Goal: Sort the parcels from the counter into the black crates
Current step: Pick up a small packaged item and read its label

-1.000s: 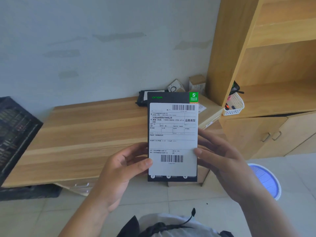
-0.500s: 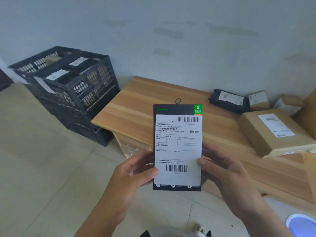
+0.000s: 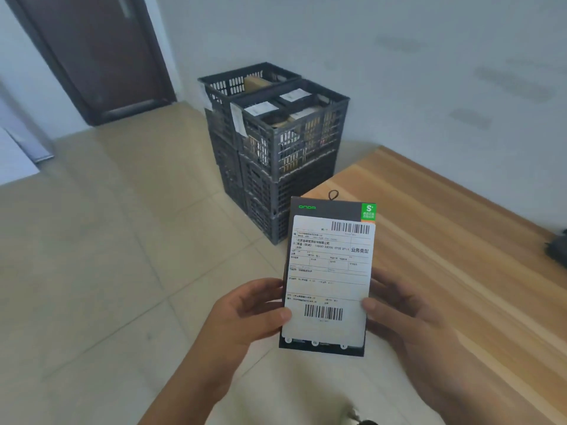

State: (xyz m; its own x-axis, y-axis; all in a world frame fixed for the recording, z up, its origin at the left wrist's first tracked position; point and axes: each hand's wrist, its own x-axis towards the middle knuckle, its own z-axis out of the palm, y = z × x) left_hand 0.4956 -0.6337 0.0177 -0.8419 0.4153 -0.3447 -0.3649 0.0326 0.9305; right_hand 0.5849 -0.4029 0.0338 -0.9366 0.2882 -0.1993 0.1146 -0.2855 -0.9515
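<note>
I hold a flat black parcel point(image 3: 329, 271) upright in front of me, its white shipping label facing the camera. My left hand point(image 3: 245, 314) grips its lower left edge with the thumb on the label. My right hand point(image 3: 399, 314) grips the lower right edge the same way. Beyond the parcel stand two stacks of black crates point(image 3: 294, 167) on the floor against the wall. The nearer top crate point(image 3: 306, 130) holds several labelled parcels, and the farther top crate point(image 3: 233, 84) shows a brown box inside.
The wooden counter point(image 3: 460, 240) runs along the right, its left end next to the crates. A dark parcel point(image 3: 557, 251) lies at the counter's far right edge. A dark door point(image 3: 92, 50) is at the back left. Tiled floor point(image 3: 107, 271) spreads to the left.
The view has swung left from the shelf and counter toward the crates, which now sit centred. Both hands keep the same grip on the parcel.
</note>
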